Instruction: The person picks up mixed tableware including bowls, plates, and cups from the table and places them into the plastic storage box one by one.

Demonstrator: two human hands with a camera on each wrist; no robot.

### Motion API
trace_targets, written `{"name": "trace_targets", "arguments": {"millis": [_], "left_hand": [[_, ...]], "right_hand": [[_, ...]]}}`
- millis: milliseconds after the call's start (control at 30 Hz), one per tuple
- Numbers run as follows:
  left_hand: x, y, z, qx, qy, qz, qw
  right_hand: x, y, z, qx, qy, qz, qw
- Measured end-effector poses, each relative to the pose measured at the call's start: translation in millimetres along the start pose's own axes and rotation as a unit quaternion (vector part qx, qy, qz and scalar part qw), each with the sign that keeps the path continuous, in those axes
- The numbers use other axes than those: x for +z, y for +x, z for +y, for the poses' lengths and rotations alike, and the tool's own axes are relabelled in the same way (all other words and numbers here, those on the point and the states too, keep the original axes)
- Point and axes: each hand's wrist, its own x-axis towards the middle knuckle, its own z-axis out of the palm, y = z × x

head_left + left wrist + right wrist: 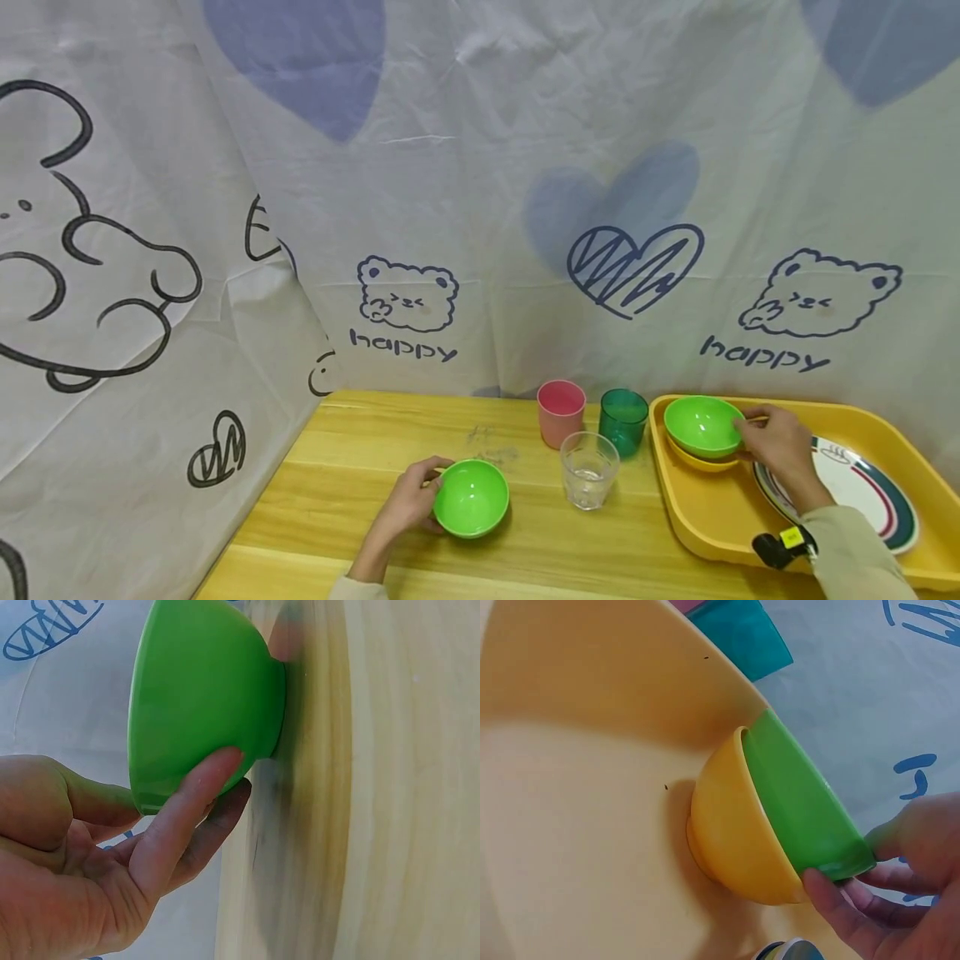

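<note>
My left hand [411, 498] pinches the near-left rim of a green bowl [471, 498], thumb at the edge and fingers under its side. In the left wrist view that bowl [210, 690] is upright, its foot close over the wooden table. On the right, my right hand [780, 446] pinches the rim of a second green bowl [702, 427]. This one sits partly inside a yellow bowl [739, 825], which stands in the back left corner of a yellow tray [712, 521]. In the right wrist view the green bowl's wall [802, 802] rises above the yellow rim.
A pink cup [561, 417], a dark green cup [622, 423] and a clear cup [588, 479] stand between the hands on the wooden table [330, 483]. A white plate [862, 483] with a coloured rim lies in the tray. Printed cloth [480, 208] hangs behind.
</note>
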Motion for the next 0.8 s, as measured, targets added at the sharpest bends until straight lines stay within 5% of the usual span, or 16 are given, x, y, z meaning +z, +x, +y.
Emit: {"name": "trace_targets", "arguments": {"millis": [300,467,800], "left_hand": [[-3.5,-2.2,2.7,0.003,-0.022,0.016,0.9996],[-5.0,-3.3,10.1,0.000,-0.054,0.052,0.9972],[-3.7,-4.1,26.1,0.004,-0.123,0.108,0.9866]], "right_hand": [[-4,-4.4,8,-0.030,-0.019,-0.015,0.9993],[-7,-12.6,9,-0.025,-0.022,-0.009,0.9994],[-9,-35.6,4,-0.094,-0.044,0.009,0.9945]]}}
